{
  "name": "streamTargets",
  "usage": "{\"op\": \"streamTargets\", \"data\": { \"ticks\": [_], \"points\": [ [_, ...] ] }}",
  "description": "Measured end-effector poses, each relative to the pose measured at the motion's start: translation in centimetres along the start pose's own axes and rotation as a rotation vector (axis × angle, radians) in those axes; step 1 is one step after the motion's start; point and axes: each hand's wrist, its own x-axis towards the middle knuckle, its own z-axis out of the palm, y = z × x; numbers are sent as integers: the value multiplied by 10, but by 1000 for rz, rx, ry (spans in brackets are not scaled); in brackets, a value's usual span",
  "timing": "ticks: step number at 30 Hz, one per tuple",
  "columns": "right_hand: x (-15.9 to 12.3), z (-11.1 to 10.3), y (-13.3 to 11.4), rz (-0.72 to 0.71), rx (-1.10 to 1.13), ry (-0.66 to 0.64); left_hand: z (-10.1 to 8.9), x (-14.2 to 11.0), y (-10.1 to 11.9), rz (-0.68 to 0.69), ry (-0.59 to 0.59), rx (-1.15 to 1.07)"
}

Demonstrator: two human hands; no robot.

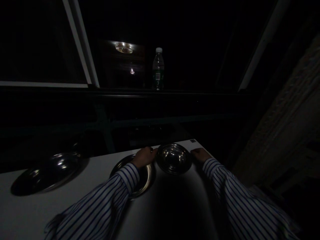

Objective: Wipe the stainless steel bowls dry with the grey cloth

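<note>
A small shiny steel bowl (174,158) rests near the far edge of a white table (175,206). My left hand (145,156) grips its left rim with curled fingers, and my right hand (200,154) holds its right rim. Under my left wrist lies a flat steel plate (145,180). Both arms wear striped sleeves.
A larger steel dish (50,171) sits at the table's left. A clear water bottle (158,69) with a white cap stands on a dark ledge behind, in front of a dark window. The room is very dim. A wall rises at the right.
</note>
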Motion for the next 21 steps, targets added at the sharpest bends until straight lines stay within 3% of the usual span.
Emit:
{"op": "streamTargets", "data": {
  "ticks": [6, 13, 17, 21],
  "points": [
    [2, 13, 3, 73, 106, -131, 15, 26, 10, -104, -73, 109],
    [2, 10, 3, 83, 196, -170, 23, 40, 8, -142, -114, 33],
    [0, 3, -3, 50, 211, -158, 18, 37, 13, -122, -85, -23],
    [-6, -11, -18, -13, 206, -96, 2, 30, 20, -93, -49, -64]
  ]
}}
